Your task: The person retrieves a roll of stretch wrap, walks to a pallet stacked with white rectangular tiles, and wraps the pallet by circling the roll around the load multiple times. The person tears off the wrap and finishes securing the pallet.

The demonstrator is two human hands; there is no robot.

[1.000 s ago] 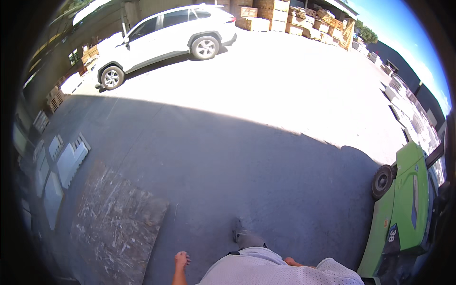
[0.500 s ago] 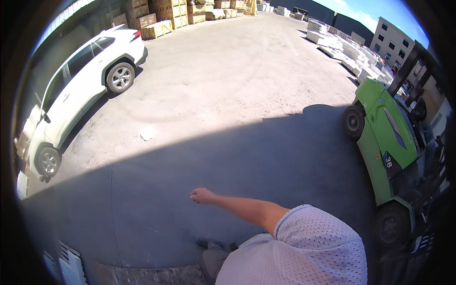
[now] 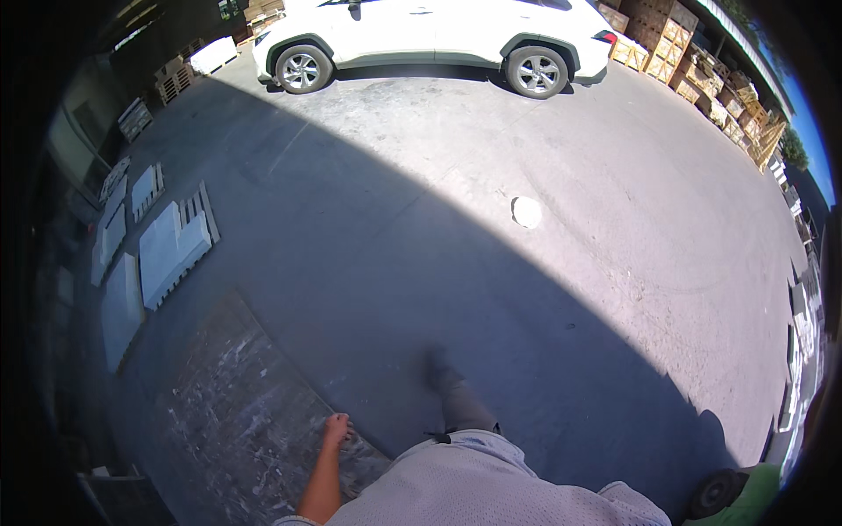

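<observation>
Yard floor, half in shade, one person in a pale perforated shirt (image 3: 482, 486) standing at its dark side. The left hand (image 3: 338, 430) is hanging low on a bare forearm, fingers curling loosely inward, nothing visible between them; whether they are fully closing, I cannot tell. A stained flat panel (image 3: 230, 412), dark with pale streaks, is lying on the floor to the person's left, reaching under and beyond that hand in the view. Its one clear edge is running slantwise, from ahead on the left back toward the person's waist; which way the long axis is going stays uncertain, since the near end is passing behind forearm and shirt and the outer side is fading into gloom. The left hand is plainly the nearer one; it is overlapping the panel's edge in view, apparently above it, the gap unreadable. The right hand is not showing anywhere, so its state I cannot tell. The forward shoe (image 3: 436, 366) is blurring. White slabs (image 3: 175, 241) are resting on pallets farther left; at lower right, a green vehicle body (image 3: 761, 498) is being cut off by the rim.
</observation>
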